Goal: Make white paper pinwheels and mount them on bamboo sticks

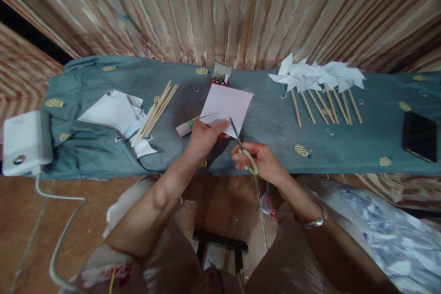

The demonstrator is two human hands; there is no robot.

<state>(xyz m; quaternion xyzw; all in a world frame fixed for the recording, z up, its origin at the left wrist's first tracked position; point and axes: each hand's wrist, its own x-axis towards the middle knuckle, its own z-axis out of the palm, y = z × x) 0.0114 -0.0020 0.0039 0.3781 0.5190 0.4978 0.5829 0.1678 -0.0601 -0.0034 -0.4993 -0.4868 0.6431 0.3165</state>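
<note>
Left hand (204, 138) pinching paper (228, 101), right hand (263, 158) gripping scissors (245, 152), open box (222, 69) just beyond, sticks (159, 112) left, pinwheels (312, 77) right

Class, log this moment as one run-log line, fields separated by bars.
left hand: holds paper square | right hand: holds scissors at near corner | left side: loose sticks | right side: pinwheels

Bare cloth (267, 121) leaves passage between the paper (228, 102) and obstructing pinwheels (319, 76).
</note>
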